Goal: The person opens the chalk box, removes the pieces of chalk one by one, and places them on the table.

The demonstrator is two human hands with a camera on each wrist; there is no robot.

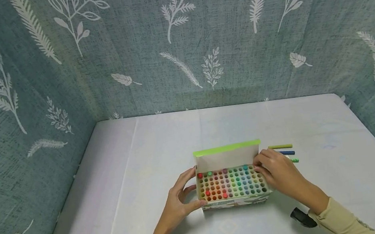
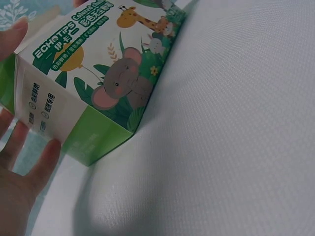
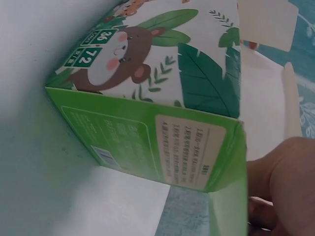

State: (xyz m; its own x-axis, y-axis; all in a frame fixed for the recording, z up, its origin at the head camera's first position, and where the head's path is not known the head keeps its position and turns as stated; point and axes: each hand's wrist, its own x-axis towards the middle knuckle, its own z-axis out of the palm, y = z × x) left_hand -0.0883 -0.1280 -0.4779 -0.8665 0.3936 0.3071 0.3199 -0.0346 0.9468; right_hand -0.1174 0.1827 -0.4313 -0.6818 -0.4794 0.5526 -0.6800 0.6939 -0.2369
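Nearest us, we see the left hand (image 1: 178, 199) gripping the left end of the open box (image 1: 236, 203), whose long axis runs left to right, thumb at the near corner. At its far right corner we find the right hand (image 1: 281, 171) bent inward, though we cannot tell whether its fingertips pinch anything. Just right of that hand, the nearer of the 2, we spot at least 3 pens (image 1: 288, 153) lying roughly parallel to the box.

Cloth-enclosed tabletop recording space, type of building unclear, white-leaf-printed grey-green fabric walls (image 1: 150, 64) beyond and to either side of the left hand (image 1: 176, 202) and right hand (image 1: 279, 168), white cloth-covered table (image 1: 146, 159) beneath both, small black wrist-worn camera (image 1: 302, 218) just behind the right.
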